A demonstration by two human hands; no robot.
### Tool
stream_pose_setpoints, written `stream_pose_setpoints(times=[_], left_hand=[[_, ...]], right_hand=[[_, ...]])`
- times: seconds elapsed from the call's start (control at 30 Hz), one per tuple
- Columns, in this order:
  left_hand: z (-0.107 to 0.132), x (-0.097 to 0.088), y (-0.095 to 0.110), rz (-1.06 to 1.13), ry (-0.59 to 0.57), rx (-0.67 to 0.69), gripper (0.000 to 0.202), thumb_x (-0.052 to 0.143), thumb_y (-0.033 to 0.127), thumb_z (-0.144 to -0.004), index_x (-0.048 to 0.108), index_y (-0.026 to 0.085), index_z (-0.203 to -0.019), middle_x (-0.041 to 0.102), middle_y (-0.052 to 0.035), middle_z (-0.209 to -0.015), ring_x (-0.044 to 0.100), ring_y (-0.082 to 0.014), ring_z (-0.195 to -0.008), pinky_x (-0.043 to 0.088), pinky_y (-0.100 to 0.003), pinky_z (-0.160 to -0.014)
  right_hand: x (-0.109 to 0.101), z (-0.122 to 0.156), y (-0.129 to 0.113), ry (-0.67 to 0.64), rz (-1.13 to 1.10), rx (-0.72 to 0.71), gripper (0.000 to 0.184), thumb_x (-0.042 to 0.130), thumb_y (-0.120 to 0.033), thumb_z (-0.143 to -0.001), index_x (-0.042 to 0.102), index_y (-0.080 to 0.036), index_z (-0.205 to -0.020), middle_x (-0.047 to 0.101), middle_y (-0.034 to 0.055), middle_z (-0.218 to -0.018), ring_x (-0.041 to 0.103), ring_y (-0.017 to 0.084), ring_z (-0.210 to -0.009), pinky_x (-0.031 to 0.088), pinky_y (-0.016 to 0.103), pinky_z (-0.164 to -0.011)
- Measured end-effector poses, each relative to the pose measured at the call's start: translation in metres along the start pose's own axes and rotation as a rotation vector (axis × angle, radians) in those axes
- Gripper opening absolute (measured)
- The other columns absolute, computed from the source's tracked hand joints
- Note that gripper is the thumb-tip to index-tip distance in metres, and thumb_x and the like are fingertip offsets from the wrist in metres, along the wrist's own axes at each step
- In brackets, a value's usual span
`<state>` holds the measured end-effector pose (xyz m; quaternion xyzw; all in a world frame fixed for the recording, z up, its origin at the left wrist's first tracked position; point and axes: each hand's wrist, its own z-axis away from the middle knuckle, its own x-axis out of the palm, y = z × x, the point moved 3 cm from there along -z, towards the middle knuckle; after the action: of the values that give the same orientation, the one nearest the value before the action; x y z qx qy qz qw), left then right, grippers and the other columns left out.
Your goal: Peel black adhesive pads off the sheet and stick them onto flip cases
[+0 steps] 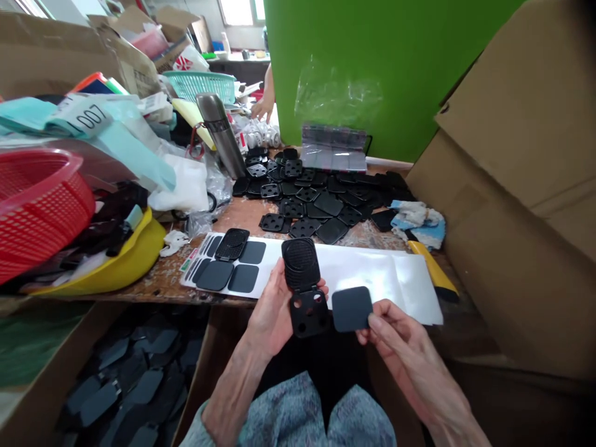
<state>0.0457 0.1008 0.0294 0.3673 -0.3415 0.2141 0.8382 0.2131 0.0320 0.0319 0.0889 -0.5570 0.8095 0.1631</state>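
Observation:
My left hand (271, 318) grips a black hinged plastic case (302, 264), folded open. Its upper half has a ridged round pattern; the lower half has several round holes. Just to the right, my right hand (395, 330) pinches a dark grey rounded-square pad (352, 309) by its right edge, apart from the case. Beneath and behind both hands lies a white backing sheet (372, 267) on the table edge. More dark pads (244, 278) stick to its left part, and a second black hinged case (231, 244) lies open there.
A pile of black cases (302, 192) covers the table's back. A steel flask (221, 133) leans at left, near a red basket (41, 211) and yellow tray (116, 254). Below left, a carton (195, 379) holds dark pieces. Cardboard (521, 205) stands right; another person's hand (264, 107) shows behind.

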Motion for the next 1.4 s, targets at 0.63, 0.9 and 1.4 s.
stream_pose_setpoints(times=[0.63,0.9,1.4], left_hand=[[0.001,0.001,-0.012,-0.050,0.088,-0.001,0.053,0.033,0.054,-0.084,0.062,0.009,-0.089,0.066,-0.0126,-0.076,0.063,-0.0216,-0.073,0.049,-0.036,-0.074],[0.001,0.003,-0.011,-0.080,0.127,0.011,0.054,0.032,0.054,-0.084,0.062,0.009,-0.089,0.066,-0.0128,-0.077,0.063,-0.0211,-0.072,0.050,-0.034,-0.071],[0.001,0.001,-0.013,-0.056,0.109,0.041,0.048,0.034,0.051,-0.085,0.060,0.010,-0.091,0.067,-0.0129,-0.076,0.064,-0.0213,-0.071,0.049,-0.035,-0.073]], right_hand=[[0.037,0.000,0.032,0.092,0.193,-0.065,0.025,0.052,-0.042,-0.080,0.056,-0.018,-0.073,0.059,0.0039,-0.086,0.050,0.015,-0.071,0.042,0.026,-0.067],[0.036,-0.002,0.038,0.079,0.196,-0.074,0.024,0.051,-0.041,-0.081,0.057,-0.019,-0.077,0.058,0.0033,-0.084,0.049,0.015,-0.072,0.041,0.027,-0.069],[0.035,-0.003,0.042,0.076,0.181,-0.085,0.024,0.054,-0.040,-0.080,0.057,-0.017,-0.075,0.057,0.0026,-0.083,0.046,0.013,-0.067,0.039,0.025,-0.067]])
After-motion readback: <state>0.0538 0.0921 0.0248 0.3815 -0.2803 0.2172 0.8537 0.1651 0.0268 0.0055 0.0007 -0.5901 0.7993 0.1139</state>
